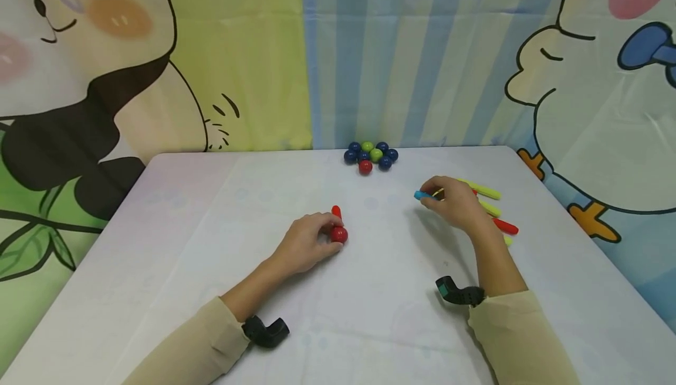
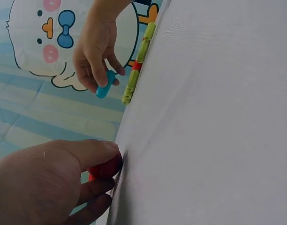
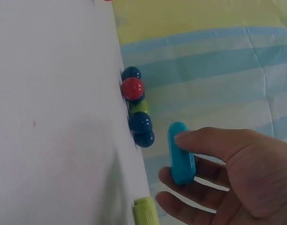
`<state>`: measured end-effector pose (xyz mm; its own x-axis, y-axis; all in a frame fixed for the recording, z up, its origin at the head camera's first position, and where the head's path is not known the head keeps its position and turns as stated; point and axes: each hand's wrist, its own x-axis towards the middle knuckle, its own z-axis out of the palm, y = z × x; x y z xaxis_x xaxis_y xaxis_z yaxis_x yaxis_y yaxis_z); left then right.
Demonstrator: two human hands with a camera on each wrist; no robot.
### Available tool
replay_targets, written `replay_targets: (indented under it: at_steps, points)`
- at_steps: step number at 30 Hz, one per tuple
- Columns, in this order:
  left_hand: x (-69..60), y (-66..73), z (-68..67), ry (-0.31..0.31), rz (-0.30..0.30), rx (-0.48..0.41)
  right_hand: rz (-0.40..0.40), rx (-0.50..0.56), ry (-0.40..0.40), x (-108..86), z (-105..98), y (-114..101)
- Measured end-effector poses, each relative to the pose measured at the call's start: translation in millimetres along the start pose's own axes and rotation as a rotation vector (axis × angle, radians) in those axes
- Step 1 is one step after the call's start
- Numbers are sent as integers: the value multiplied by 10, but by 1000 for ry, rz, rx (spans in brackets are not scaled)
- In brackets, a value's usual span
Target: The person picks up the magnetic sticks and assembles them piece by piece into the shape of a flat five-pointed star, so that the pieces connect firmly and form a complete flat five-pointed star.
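In the head view my left hand (image 1: 307, 243) grips a red ball (image 1: 339, 235) at the middle of the table, with a red stick (image 1: 336, 212) just behind it. The left wrist view shows thumb and fingers round the red ball (image 2: 106, 167). My right hand (image 1: 455, 202) holds a blue stick (image 1: 425, 195) above the table, left of several yellow-green and red sticks. In the right wrist view the blue stick (image 3: 182, 153) is pinched between the thumb and fingers of my right hand (image 3: 237, 173).
Several blue and green balls and one red ball (image 1: 365, 166) are grouped near the back edge of the white table (image 1: 211, 256). Yellow-green sticks (image 1: 483, 189) and a red stick (image 1: 505, 226) lie at the right. A patterned cloth (image 1: 253, 50) hangs behind.
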<state>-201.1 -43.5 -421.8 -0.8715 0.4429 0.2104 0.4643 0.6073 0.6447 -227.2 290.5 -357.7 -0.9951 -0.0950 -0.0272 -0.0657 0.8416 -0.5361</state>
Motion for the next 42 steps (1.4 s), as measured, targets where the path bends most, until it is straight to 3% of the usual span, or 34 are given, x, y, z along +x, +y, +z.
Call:
replay_targets:
  at_steps: [9, 21, 27, 42]
  points:
    - [-4, 2, 15, 100, -24, 38, -69, 149, -110, 57, 223, -127]
    - [21, -13, 62, 141, -20, 51, -202, 297, -272, 121, 562, -359]
    - [30, -16, 69, 151, -23, 56, -243, 330, -290, 118, 670, -442]
    - [12, -9, 73, 152, -36, 71, -239, 323, -288, 99, 801, -545]
